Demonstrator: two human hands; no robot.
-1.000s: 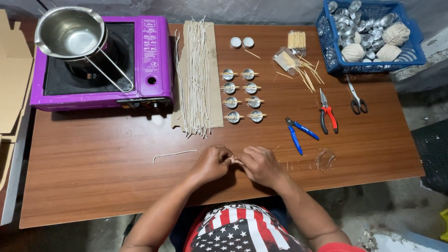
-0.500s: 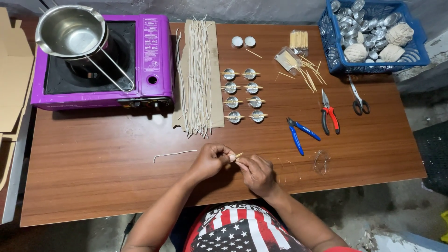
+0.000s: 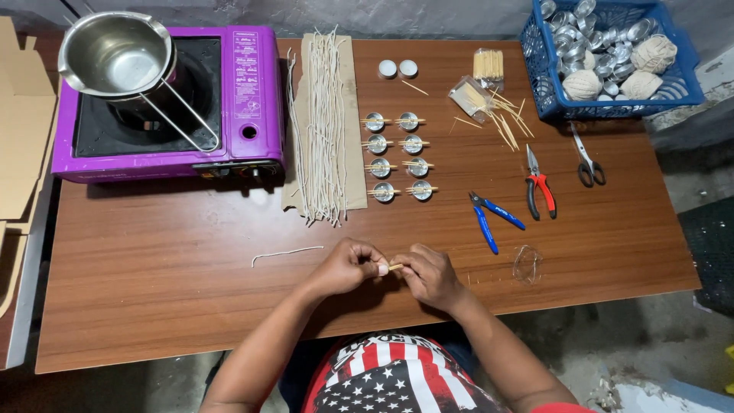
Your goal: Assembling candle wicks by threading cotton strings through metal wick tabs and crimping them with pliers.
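My fingers pinch a thin pale wooden stick (image 3: 394, 267) between both hands, left hand (image 3: 348, 265) and right hand (image 3: 430, 275) pressed close over the brown wooden table (image 3: 153, 291). Squeezing too hard could, I judge, snap it; a slip could drop it near the loose white wick (image 3: 287, 254) just beside my left hand.
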